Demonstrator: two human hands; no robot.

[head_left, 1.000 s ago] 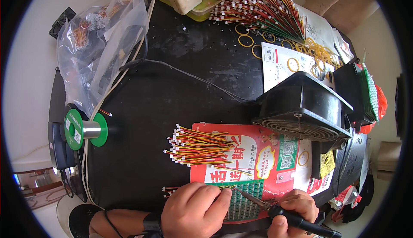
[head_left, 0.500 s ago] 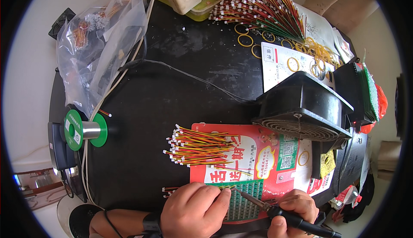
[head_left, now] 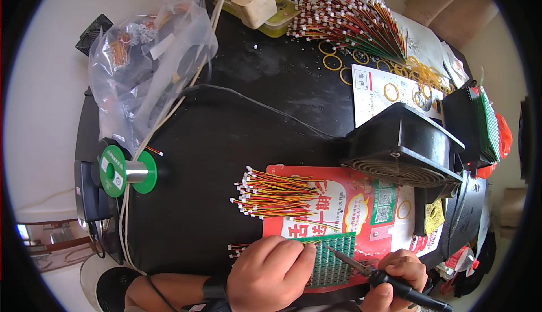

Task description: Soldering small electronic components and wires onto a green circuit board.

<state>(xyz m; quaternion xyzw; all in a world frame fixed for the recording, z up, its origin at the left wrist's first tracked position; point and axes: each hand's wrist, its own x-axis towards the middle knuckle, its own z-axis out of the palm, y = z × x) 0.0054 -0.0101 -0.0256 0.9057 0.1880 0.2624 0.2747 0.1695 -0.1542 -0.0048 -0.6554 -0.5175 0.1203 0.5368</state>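
A green circuit board (head_left: 333, 267) with rows of small pads lies at the table's near edge, partly under my left hand (head_left: 274, 272). That hand is closed, its thumb and forefinger pinching thin connector wires (head_left: 317, 242) against the board's upper part. White plugs (head_left: 234, 250) of such wires stick out left of the knuckles; how many wires are held is hidden. My right hand (head_left: 398, 278) grips a soldering iron (head_left: 389, 284) with a black handle. Its tip points left over the board, a small gap from the left fingertips.
Beyond the board, a bundle of red-yellow-black wires (head_left: 276, 193) rests on a red printed sheet (head_left: 370, 244). A black fan (head_left: 406, 143) stands to the right. Solder spool (head_left: 135, 172) and plastic bag (head_left: 147, 75) are left. Wired boards (head_left: 355, 24) and rubber bands (head_left: 418, 72) lie far back.
The soldering iron's tip has drawn slightly right, away from the left fingertips. My left hand keeps its pinch over the board. The whole view has shifted a little.
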